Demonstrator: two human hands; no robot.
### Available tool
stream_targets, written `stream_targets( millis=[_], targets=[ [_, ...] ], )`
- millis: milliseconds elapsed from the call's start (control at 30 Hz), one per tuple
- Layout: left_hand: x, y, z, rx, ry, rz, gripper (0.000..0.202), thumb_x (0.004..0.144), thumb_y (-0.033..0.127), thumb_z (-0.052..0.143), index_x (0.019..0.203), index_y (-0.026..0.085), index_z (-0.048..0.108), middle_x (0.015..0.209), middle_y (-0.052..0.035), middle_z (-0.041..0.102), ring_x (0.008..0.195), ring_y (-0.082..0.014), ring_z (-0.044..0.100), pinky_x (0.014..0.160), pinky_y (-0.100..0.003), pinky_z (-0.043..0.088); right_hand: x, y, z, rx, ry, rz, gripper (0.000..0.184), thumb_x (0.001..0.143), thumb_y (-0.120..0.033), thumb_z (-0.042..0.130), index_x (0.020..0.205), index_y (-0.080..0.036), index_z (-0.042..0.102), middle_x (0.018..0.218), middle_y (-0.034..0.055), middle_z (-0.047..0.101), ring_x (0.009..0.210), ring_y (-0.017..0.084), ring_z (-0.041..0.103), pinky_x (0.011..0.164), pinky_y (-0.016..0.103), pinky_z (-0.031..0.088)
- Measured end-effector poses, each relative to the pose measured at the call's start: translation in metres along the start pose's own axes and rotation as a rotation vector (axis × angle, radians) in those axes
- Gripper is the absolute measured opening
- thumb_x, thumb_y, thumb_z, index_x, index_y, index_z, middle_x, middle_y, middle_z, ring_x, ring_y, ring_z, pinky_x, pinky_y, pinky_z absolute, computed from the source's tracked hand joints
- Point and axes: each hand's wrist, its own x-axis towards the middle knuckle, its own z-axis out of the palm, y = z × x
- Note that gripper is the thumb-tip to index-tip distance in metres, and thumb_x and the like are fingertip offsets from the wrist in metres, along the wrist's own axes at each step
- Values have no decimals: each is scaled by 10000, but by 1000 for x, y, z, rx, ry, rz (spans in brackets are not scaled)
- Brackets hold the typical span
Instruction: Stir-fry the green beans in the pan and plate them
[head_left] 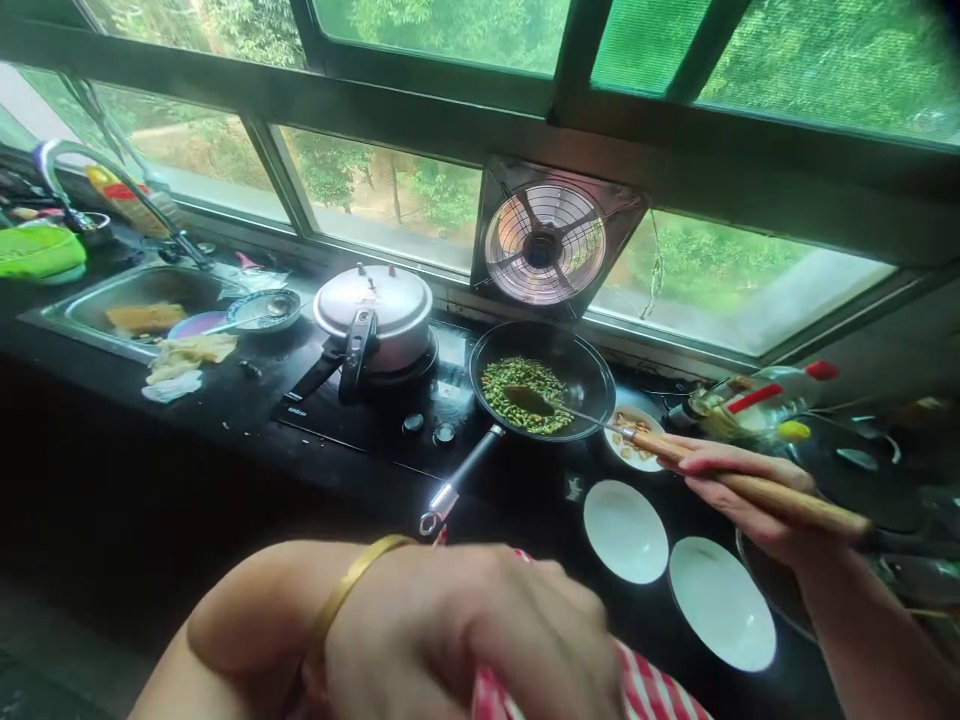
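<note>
My right hand [757,485] is closed around the long wooden handle of a spatula [652,442]. The spatula's blade lies in chopped green vegetables [551,415] inside a dark frying pan [589,360] on the stove. Close to the camera, at the bottom middle, is my left hand [480,625], with a gold bangle at its wrist. Its fingers are curled in on a red-and-white checked cloth [656,685]. The pan's metal handle [469,475] points towards me, just beyond the left hand, which does not touch it.
A pressure cooker [394,330] sits on the left burner, its handle jutting forward. Two white bowls [626,530] and a small bowl of brown pieces [634,455] are right of the pan. A sink [75,315] is far left. An exhaust fan [544,245] is set in the window.
</note>
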Motion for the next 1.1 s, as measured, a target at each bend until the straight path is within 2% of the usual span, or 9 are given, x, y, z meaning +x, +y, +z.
stream_targets(
  millis=[100, 167, 233, 400, 467, 567, 733, 900, 1100],
  targets=[
    [-25, -34, -23, 36, 367, -189, 437, 907, 487, 447, 764, 189, 732, 642, -60, 607, 609, -151, 566, 605, -262, 451, 14, -3, 21, -42, -103, 11, 139, 797, -289, 679, 914, -234, 730, 1021, 68, 739, 965, 261, 698, 837, 340, 597],
    [-40, -75, -38, 112, 780, -280, 405, 891, 462, 483, 711, 155, 676, 621, -31, 564, 599, -131, 521, 604, -247, 438, 29, 5, 45, -68, -80, 27, 144, 804, -302, 667, 908, -224, 727, 1003, 66, 739, 941, 249, 702, 850, 349, 588],
    [-53, -125, -45, 149, 975, -337, 400, 882, 465, 480, 814, 125, 678, 691, -43, 584, 703, -151, 546, 692, -264, 459, 45, 16, 61, -68, 37, 82, 155, 797, -334, 668, 882, -214, 717, 969, 67, 740, 916, 246, 705, 846, 364, 586],
    [-64, -218, -24, -165, 844, -684, 646, 894, 486, 469, 1437, 148, 380, 985, -92, 608, 780, -147, 612, 627, -236, 479, 65, 32, 32, 92, 309, 308, 200, 742, -390, 715, 846, -222, 685, 831, 45, 734, 788, 235, 723, 706, 328, 610],
    [-59, -230, -15, -210, 814, -755, 722, 902, 447, 478, 1512, 184, 194, 929, -59, 583, 619, -105, 587, 483, -199, 423, 65, 39, 8, 133, 388, 367, 188, 716, -358, 738, 831, -222, 679, 793, 35, 729, 751, 219, 723, 666, 301, 611],
    [-51, -235, -12, -177, 776, -789, 669, 904, 338, 488, 1487, 132, 233, 757, 9, 532, 394, -43, 431, 345, -171, 280, 68, 64, -12, 178, 494, 464, 145, 687, -268, 748, 792, -203, 673, 729, 26, 720, 679, 173, 713, 583, 225, 592],
    [-50, -246, -19, -194, 766, -735, 638, 879, 362, 526, 1414, 66, 344, 640, 52, 490, 325, -27, 356, 307, -167, 232, 98, 113, 14, 413, 622, 619, 135, 666, -150, 694, 734, -199, 589, 602, -18, 685, 562, 125, 687, 494, 169, 556],
    [-53, -250, -17, -224, 787, -703, 743, 829, 469, 585, 1406, 67, 346, 624, 60, 496, 317, -23, 354, 301, -159, 222, 118, 115, 58, 532, 406, 551, 167, 639, -188, 726, 754, -204, 606, 735, 1, 732, 738, 179, 729, 689, 273, 608],
    [-53, -246, -15, -236, 778, -693, 710, 841, 472, 562, 1392, 73, 357, 637, 59, 493, 331, -27, 375, 304, -155, 241, 80, 44, 51, 8, -198, 70, 116, 772, -272, 690, 872, -230, 728, 1171, 74, 691, 1168, 273, 601, 1022, 407, 475]
  ],
)
